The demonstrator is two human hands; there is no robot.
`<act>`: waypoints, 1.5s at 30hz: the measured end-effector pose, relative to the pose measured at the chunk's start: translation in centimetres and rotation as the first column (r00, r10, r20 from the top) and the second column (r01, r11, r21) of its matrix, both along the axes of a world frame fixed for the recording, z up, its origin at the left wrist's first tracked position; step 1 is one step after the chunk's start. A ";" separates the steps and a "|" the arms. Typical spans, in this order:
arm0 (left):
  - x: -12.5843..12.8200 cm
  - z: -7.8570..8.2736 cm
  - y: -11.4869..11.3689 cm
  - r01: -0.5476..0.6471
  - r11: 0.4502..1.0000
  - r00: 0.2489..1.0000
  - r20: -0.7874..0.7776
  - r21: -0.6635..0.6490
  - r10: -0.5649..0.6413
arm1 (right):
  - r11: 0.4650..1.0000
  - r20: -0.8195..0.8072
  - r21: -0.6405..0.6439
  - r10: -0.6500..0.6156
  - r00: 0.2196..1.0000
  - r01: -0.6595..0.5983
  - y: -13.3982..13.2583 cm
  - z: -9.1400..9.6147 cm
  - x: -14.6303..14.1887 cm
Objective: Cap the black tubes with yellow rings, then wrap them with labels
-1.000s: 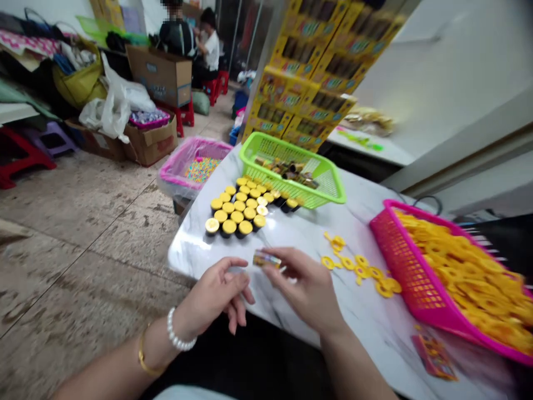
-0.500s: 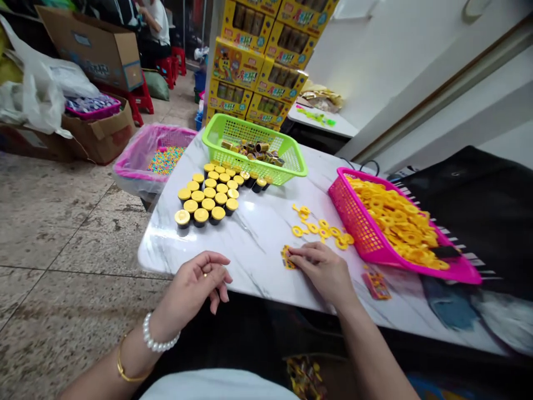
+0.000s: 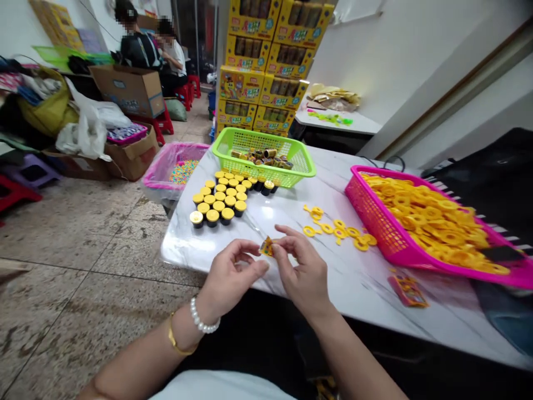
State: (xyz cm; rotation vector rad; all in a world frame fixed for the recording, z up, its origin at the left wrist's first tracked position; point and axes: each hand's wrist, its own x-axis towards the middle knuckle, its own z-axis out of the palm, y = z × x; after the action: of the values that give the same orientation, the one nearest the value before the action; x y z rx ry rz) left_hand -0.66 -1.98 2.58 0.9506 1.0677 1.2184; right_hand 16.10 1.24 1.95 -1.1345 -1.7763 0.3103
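The room has white walls (image 3: 416,61) and a stained, speckled floor (image 3: 95,233). Red stools (image 3: 182,96) stand toward the back; a white side table (image 3: 361,125) stands by one wall.

Cups (image 3: 219,206) left of rings (image 3: 332,228) on the table (image 3: 283,214), a basket (image 3: 287,176) of tubes (image 3: 270,153), apparently, behind the cups.

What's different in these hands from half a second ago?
The right hand has brought the small yellow printed piece it was already pinching leftward. The left hand has moved right to meet it, thumb and fingers apart; whether it touches is unclear. The yellow-lidded pots, green basket and pink basket at the right stayed put.
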 end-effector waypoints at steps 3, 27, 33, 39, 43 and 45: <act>-0.9 0.8 1.0 -0.032 0.995 0.999 0.016 0.091 0.030 | 0.954 -0.165 -0.157 0.231 0.959 -0.257 0.3 1.9 -2.6; -4.6 0.9 0.8 -0.594 0.769 0.796 0.036 0.237 0.604 | 0.666 -0.547 -0.404 0.374 0.749 -0.627 6.4 3.7 -8.8; -4.8 1.0 -0.9 -0.578 0.809 0.815 0.025 0.102 0.579 | 0.778 -0.428 -0.302 0.406 0.808 -0.551 5.8 2.7 -8.8; -5.5 1.1 -2.4 -0.564 0.823 0.825 -0.005 0.075 0.566 | 0.802 -0.280 -0.217 0.494 0.823 -0.556 4.6 1.4 -9.2; -6.1 0.9 -2.2 -0.515 0.853 0.854 0.037 -0.084 0.519 | 0.828 -0.164 -0.142 0.521 0.838 -0.542 4.0 0.7 -9.5; -6.2 0.7 -2.0 -0.490 0.859 0.861 0.073 -0.146 0.504 | 0.829 -0.120 -0.104 0.538 0.834 -0.550 3.8 0.4 -9.6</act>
State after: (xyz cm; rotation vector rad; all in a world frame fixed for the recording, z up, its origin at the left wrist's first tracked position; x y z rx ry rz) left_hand -6.89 -4.01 3.31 0.5114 1.3326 1.5849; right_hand 6.54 5.08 2.39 -0.6610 -2.0002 0.8208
